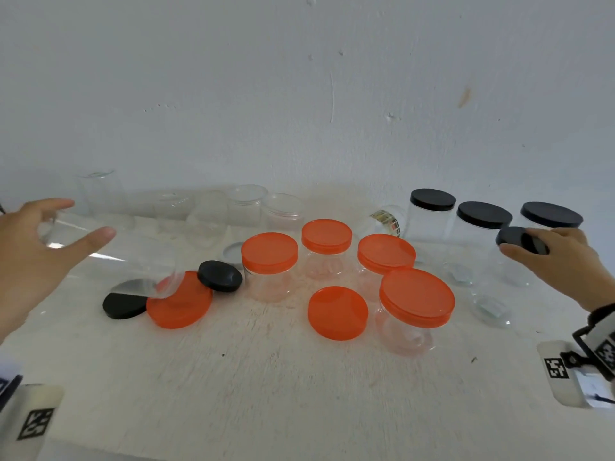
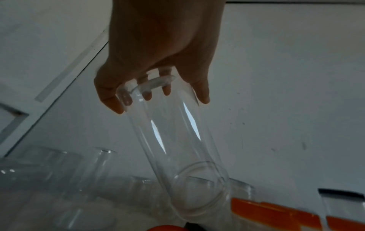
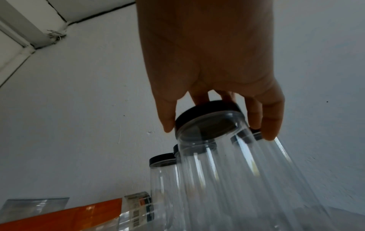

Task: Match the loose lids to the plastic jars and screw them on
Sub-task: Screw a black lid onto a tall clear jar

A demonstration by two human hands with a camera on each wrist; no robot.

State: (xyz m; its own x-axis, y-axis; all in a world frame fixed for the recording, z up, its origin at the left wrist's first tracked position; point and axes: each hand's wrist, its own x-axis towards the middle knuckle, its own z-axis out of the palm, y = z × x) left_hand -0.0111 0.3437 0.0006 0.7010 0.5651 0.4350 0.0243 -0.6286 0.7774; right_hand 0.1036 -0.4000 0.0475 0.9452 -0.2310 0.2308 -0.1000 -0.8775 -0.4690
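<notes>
My left hand [image 1: 85,221] grips a tall clear lidless jar [image 1: 113,257] near one end and holds it tilted above the table's left side. In the left wrist view its fingers [image 2: 116,106] curl round the jar [image 2: 177,148]. My right hand [image 1: 522,242] grips the black lid [image 1: 511,235] on a tall clear jar [image 1: 512,274] at the far right; in the right wrist view the fingers [image 3: 168,125] wrap that lid [image 3: 207,114]. Loose on the table lie two black lids [image 1: 219,276] [image 1: 124,306], two orange lids [image 1: 179,301] [image 1: 337,312] and a pale lid [image 1: 233,254].
Several orange-lidded jars [image 1: 269,252] stand mid-table. Three black-lidded jars [image 1: 432,199] line the back right, with a labelled jar [image 1: 387,217] lying beside them. Several open clear jars [image 1: 248,201] stand along the wall at the back left. The white table [image 1: 299,394] shows bare surface at the front.
</notes>
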